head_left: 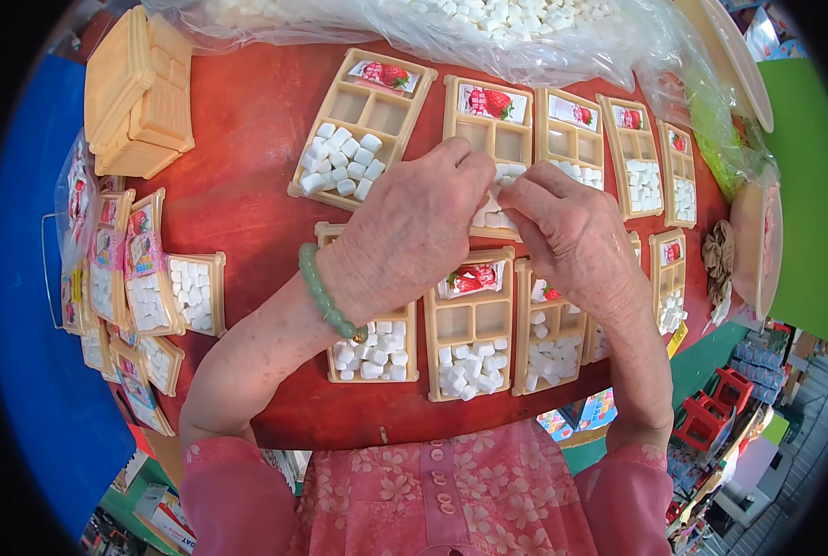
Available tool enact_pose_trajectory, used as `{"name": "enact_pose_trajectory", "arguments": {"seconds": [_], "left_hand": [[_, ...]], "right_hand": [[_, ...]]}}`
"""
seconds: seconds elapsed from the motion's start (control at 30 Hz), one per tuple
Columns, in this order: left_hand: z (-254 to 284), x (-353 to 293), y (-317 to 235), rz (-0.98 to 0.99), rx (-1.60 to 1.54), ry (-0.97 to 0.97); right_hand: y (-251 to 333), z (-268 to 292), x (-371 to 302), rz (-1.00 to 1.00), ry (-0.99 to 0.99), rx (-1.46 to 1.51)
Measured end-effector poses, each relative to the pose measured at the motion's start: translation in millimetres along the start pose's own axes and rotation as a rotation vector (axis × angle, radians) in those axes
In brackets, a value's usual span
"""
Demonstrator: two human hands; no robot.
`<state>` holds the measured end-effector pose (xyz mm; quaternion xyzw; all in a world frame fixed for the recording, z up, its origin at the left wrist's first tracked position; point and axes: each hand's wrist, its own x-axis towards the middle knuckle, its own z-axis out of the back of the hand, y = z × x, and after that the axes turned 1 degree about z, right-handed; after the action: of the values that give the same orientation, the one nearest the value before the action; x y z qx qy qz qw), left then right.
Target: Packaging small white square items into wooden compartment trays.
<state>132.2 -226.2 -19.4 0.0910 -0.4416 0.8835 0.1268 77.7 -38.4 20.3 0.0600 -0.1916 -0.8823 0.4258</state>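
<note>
My left hand (412, 218), with a green bead bracelet (323, 295) at the wrist, has its fingertips pinched together. Close by, my right hand (576, 227) is pinched too. Both sets of fingertips meet over a beige compartment tray (512, 144) in the back row. That tray holds a strawberry-printed packet (493, 102) in its top section and white marshmallows (507, 171) in the large lower section, partly hidden by my fingers. Something small and pale may be between the fingertips, but I cannot make it out. Below my hands lies another filled tray (452, 322).
Similar filled trays stand in two rows on the red table (247, 120). Stacked beige trays (140, 97) are at the back left. Packed trays (151, 296) pile up at the left edge. A clear plastic bag (599, 51) of marshmallows spans the back.
</note>
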Motion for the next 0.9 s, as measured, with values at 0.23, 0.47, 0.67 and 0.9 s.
{"name": "enact_pose_trajectory", "arguments": {"seconds": [0.23, 0.47, 0.67, 0.9], "left_hand": [[2, -1, -11, -0.114, 0.226, 0.024], [4, 2, -1, -0.048, 0.103, 0.060], [5, 5, 0, 0.006, -0.088, -0.016], [11, 10, -1, 0.071, -0.224, -0.030]], "right_hand": [[-4, 2, 1, 0.045, 0.068, -0.022], [-3, 4, -3, 0.063, 0.028, 0.016], [-5, 6, -5, -0.013, -0.041, 0.190], [0, 8, 6, -0.186, -0.040, 0.586]]}}
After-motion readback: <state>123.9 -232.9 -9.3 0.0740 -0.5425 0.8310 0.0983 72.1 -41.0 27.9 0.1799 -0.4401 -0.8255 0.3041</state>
